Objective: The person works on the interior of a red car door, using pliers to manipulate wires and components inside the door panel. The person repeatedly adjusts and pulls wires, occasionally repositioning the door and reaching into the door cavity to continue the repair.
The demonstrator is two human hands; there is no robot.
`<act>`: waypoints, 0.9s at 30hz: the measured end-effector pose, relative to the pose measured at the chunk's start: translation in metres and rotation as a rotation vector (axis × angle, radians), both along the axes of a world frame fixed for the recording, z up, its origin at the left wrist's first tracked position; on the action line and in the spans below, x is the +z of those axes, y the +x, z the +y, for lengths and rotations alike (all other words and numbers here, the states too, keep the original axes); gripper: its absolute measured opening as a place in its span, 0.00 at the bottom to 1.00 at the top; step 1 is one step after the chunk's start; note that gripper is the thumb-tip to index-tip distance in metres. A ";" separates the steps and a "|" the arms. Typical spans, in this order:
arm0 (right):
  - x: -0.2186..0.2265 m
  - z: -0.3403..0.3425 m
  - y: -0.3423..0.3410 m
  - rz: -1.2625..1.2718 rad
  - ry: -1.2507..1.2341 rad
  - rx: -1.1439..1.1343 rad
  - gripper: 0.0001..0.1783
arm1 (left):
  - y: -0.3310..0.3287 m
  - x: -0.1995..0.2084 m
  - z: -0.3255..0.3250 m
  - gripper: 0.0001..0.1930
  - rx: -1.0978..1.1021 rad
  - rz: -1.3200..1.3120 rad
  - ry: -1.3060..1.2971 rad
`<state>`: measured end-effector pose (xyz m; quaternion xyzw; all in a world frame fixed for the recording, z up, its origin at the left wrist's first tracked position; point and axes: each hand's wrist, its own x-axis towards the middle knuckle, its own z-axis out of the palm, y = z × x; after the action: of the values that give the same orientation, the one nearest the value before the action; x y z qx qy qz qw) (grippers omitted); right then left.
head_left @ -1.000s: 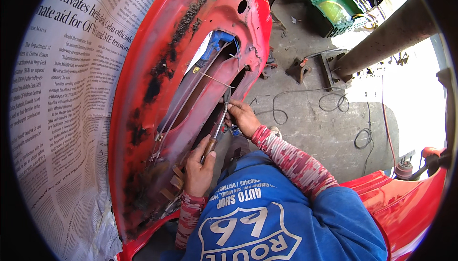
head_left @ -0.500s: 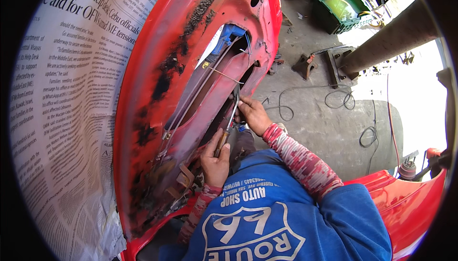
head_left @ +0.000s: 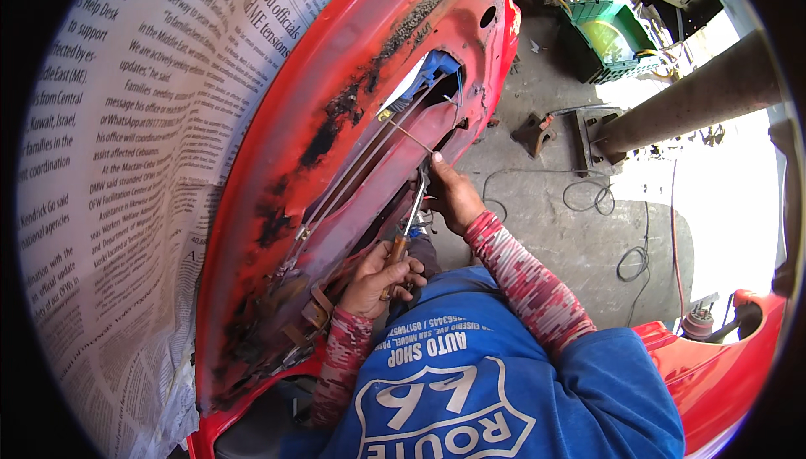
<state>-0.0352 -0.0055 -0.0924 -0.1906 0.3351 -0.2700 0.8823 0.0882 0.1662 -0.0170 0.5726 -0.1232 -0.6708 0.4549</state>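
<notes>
My left hand (head_left: 374,281) holds a screwdriver (head_left: 400,251) by its amber-brown handle, the fingers loosely bent around it. Its bright metal shaft slants up toward my right hand (head_left: 456,199), which is closed at the right edge of a red car door (head_left: 336,178). The thumb is up beside the end of a thin rod (head_left: 410,135) that crosses the door's opening. What the right fingers grip is hidden. The door's inner side has black smears and a long cut-out, with a blue part (head_left: 438,65) at the top of it.
Newspaper sheets (head_left: 134,165) cover the area left of the door. On the right, the concrete floor holds a coiled cable (head_left: 592,195), a metal stand (head_left: 533,133), a thick post (head_left: 688,98) and a green crate (head_left: 609,39). A red body panel (head_left: 714,367) stands at lower right.
The view has shifted, so the door appears farther right. My right thumb has risen toward the thin rod's end. My left hand has turned and its fingers have loosened on the screwdriver handle.
</notes>
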 end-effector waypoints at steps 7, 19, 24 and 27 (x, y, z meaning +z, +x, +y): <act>-0.009 -0.004 -0.002 -0.149 0.042 0.051 0.19 | 0.019 0.006 -0.008 0.27 0.037 0.856 -0.078; -0.032 0.000 0.016 -0.189 0.129 -0.059 0.15 | -0.020 0.016 -0.008 0.23 -0.089 -0.880 -0.162; -0.030 -0.007 0.012 -0.317 0.147 0.042 0.17 | -0.020 0.008 -0.002 0.21 -0.043 -0.949 -0.160; -0.024 -0.009 0.010 -0.345 0.141 0.027 0.17 | -0.015 0.010 0.000 0.20 -0.030 -0.892 -0.134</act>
<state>-0.0256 -0.0148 -0.1162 -0.0837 0.1943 -0.2630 0.9413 0.0736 0.1665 -0.0067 0.7733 -0.3586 -0.3554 0.3836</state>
